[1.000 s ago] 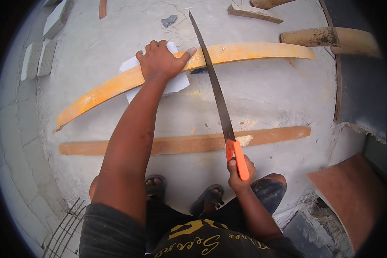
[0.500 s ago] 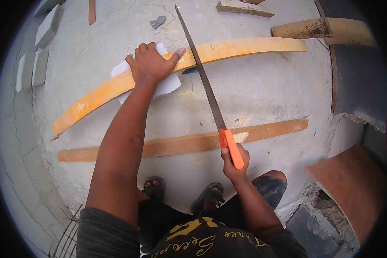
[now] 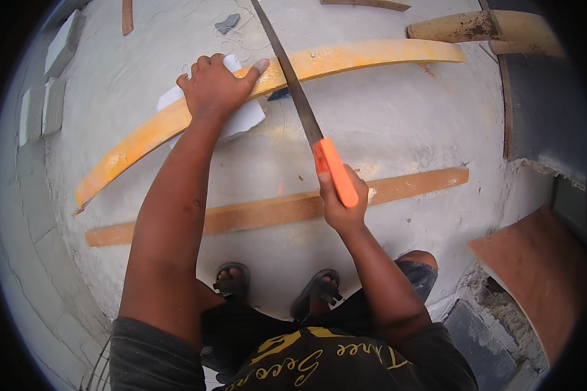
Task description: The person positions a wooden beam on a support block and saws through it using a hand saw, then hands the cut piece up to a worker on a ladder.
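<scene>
Flr (image 3: 398, 124): yellow plank (image 3: 346, 56) under L hand (image 3: 216, 88)

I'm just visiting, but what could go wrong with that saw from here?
The thumb of the left hand lies close to the saw, so a slip might cut it. The curved yellow board reaches well past the white block beneath it, so it could rock under pressure. Toes show bare in the sandals; a dropped saw might hurt them.
</scene>
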Demonstrator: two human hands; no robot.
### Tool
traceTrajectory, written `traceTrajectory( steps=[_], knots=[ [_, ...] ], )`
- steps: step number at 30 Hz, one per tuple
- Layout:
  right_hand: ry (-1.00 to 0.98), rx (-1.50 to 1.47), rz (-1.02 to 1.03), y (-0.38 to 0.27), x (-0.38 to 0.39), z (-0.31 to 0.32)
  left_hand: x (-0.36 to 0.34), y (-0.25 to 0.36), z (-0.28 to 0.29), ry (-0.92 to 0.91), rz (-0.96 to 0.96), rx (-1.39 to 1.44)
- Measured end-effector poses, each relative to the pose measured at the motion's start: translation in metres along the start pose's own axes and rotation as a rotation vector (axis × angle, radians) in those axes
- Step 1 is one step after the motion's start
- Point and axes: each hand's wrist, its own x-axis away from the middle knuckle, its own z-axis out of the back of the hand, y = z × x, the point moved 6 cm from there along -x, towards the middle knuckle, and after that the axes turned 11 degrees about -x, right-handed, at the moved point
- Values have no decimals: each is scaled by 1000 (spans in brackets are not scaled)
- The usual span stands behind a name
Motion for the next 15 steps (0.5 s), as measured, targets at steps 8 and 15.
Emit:
traceTrajectory(
  steps=[8, 15],
  knots=[
    [-9, 100, 101, -35, 53, 15, 0, -1, 0, -32, 5, 36],
    [27, -37, 70, -35, -66, -45, -2, 0, -2, -44, 0, 30]
  ],
)
